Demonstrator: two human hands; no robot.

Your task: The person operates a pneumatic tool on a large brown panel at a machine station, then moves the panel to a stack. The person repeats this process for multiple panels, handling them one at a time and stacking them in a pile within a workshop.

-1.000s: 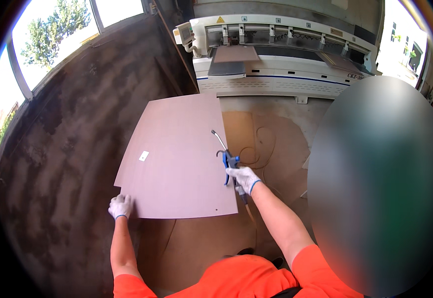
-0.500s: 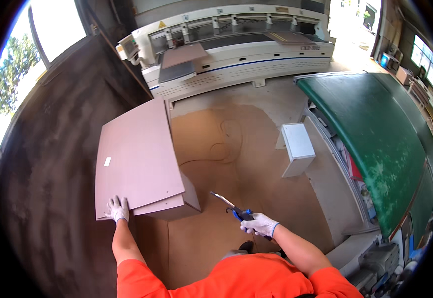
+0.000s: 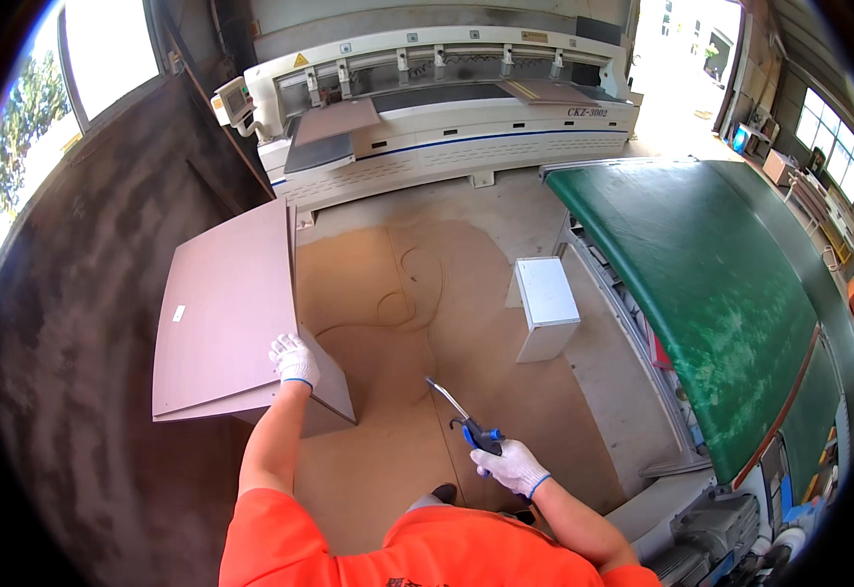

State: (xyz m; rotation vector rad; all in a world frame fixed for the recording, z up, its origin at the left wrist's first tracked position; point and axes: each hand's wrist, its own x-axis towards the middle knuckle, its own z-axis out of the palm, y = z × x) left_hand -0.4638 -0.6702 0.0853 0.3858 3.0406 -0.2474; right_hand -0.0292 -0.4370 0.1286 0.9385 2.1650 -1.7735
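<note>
My gloved right hand is closed round the handle of a blue-and-black air blow gun. The gun's thin metal nozzle points forward and left, over the floor. On the left lies a stack of pale pinkish-brown panels, the top one a little askew, with a small white label on it. My gloved left hand rests at the right near edge of the top panel, fingers stretched out over it. Beneath the stack, the side of a box-like support shows.
Brown sheeting covers the floor, with a dark hose curling over it. A small white stool stands right of centre. Beyond is a long white machine; at right, a green-covered conveyor table. A dark wall rises at left.
My left hand has moved right along the near part of the top panel to its right edge. The blow gun stays in my right hand, and the view has shifted slightly.
</note>
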